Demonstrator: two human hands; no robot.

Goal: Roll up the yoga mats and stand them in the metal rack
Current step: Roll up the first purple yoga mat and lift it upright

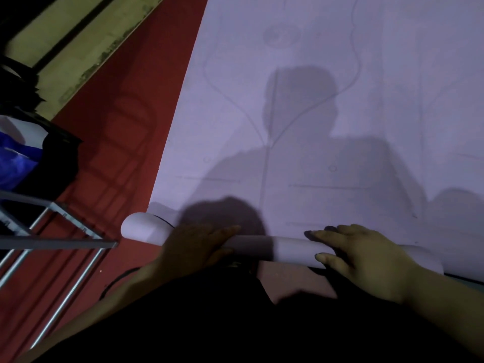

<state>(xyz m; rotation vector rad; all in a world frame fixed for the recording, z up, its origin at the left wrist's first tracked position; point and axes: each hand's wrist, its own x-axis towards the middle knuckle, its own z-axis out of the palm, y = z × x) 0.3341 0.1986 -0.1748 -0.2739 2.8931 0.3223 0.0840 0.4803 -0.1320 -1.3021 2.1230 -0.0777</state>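
**Most of the mat [314, 100] is not yet rolled**

I see the lilac mat lying flat on the red floor [117, 132] and stretching away from me. Only its near end is wound into a thin roll [290, 248], which lies across the bottom of the view. The left hand [193, 242] and the right hand [361, 254] both rest on top of the roll, well apart. Their fingers are straight and a little spread, pressing down rather than pinching, and the right thumb lies against the near face.

I judge the mat to be light, soft foam with some spring, so the roll would likely loosen if the pressure came off. The left end looks fatter than the middle, which suggests the roll is winding unevenly and could creep sideways. I would keep the palms wide, one toward each end, and push both sides forward evenly. For lifting later, a grip around the middle of the finished roll should do.

Off the left end of the roll stands the metal rack [52, 243], its bars near the mat's edge. A blue and white bag [15, 158] sits beyond it. Only shadows lie on the mat ahead.
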